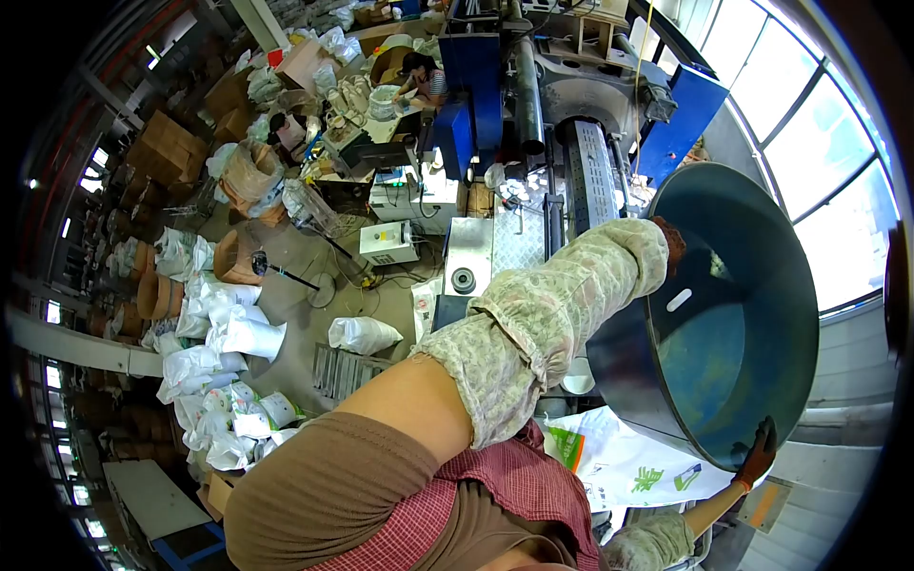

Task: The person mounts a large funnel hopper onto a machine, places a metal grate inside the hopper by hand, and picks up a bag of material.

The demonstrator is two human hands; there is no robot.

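Note:
A large, round, dark blue-green tub (743, 366) is tilted with its mouth toward me, and a slot-shaped opening shows in its wall. My left hand (673, 246), in a reddish-brown glove, is at the tub's upper left rim; the camouflage sleeve (562, 305) and the rim hide much of it. At the lower right, my right hand (760, 457), gloved in dark and orange, grips the rim with its fingers curled over the edge. Beneath the tub lies a white printed sack (619, 466) with green markings.
Ahead is a machine with blue panels (684, 124) and a perforated metal guard (588, 176). Several white sacks (248, 333) are piled on the left, with one sack (364, 335) on the floor nearer. A white control box (388, 244) stands by cables. Two people sit working farther back.

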